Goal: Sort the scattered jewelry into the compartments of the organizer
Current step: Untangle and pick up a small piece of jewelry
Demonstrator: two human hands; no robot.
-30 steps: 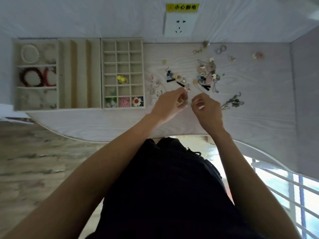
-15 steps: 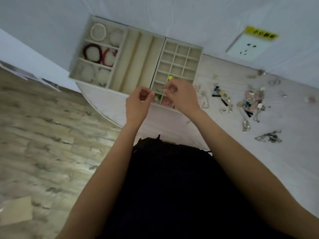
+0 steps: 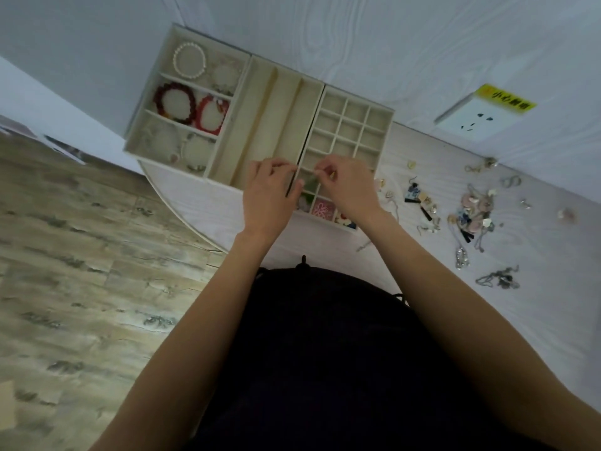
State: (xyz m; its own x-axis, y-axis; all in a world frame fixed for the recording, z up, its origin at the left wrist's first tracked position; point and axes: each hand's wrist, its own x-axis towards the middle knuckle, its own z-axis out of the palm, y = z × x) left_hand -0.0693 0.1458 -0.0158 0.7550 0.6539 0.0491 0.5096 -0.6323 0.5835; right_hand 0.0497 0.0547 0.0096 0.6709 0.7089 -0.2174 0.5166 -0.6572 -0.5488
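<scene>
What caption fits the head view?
Both hands, left and right, over the grid organizer; jewelry remains scattered on table.

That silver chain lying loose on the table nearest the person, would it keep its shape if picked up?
Probably not. The silver chain lies in a crumpled tangle on the table, so it likely droops and unravels when lifted. Its links look thin, so it is probably light. Lying apart from the other jewelry, it should not snag there.
</scene>
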